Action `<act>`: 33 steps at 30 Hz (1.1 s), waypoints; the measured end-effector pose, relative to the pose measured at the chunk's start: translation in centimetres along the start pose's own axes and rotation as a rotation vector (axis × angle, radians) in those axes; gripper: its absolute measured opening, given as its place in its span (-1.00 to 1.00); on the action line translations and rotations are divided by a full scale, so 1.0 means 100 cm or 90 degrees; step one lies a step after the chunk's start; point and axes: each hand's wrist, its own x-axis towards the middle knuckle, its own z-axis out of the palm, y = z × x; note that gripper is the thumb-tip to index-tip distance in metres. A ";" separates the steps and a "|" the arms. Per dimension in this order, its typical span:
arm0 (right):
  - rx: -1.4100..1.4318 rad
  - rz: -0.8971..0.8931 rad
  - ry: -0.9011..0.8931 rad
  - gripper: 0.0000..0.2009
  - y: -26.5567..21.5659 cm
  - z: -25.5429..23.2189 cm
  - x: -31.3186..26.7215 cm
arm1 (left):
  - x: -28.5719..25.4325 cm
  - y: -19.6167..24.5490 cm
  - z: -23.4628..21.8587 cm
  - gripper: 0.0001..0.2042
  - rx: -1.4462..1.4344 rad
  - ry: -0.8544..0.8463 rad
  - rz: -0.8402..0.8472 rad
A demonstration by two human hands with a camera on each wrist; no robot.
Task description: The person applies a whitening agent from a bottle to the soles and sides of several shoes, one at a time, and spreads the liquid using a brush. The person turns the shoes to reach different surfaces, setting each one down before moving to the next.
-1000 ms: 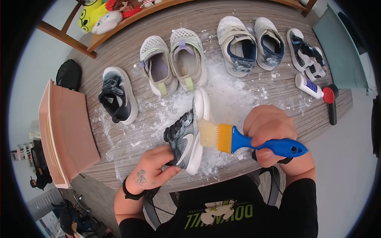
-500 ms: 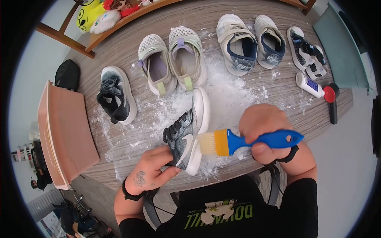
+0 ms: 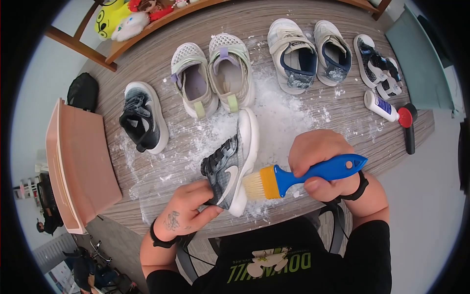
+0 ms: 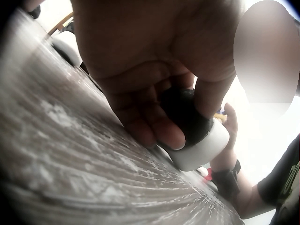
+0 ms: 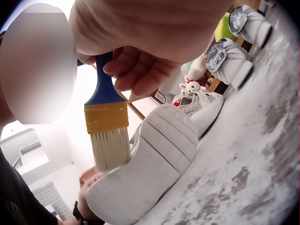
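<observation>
One brushing step seems in hand, wanting steady strokes: left hand [image 3: 190, 208] pinches a grey-black, white-soled sneaker [image 3: 234, 164], right hand [image 3: 318, 147] grips a blue-handled bristle brush [image 3: 290, 179].

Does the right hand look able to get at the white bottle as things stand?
Probably yes for reach: only powder-dusted tabletop shows between the right hand and the white bottle. Gripping it looks unlikely, though, while the fingers are curled round the blue-handled brush.

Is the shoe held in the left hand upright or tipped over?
Tipped: the shoe has its sole turned toward the brush, not flat on the table.
</observation>
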 end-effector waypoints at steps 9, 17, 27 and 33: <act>0.008 -0.039 0.280 -0.73 0.009 -0.002 -0.014 | 0.002 0.008 -0.003 -0.84 0.022 -0.005 -0.005; -0.013 -0.097 0.187 -0.78 0.010 -0.003 -0.014 | 0.001 0.007 -0.001 -0.84 0.015 0.002 -0.007; -0.055 -0.110 0.074 -0.85 0.002 0.008 -0.001 | 0.002 0.007 0.000 -0.83 0.000 0.002 -0.008; 0.030 -0.063 0.051 -0.87 -0.002 0.009 0.000 | -0.001 0.001 -0.001 -0.84 0.005 -0.011 -0.007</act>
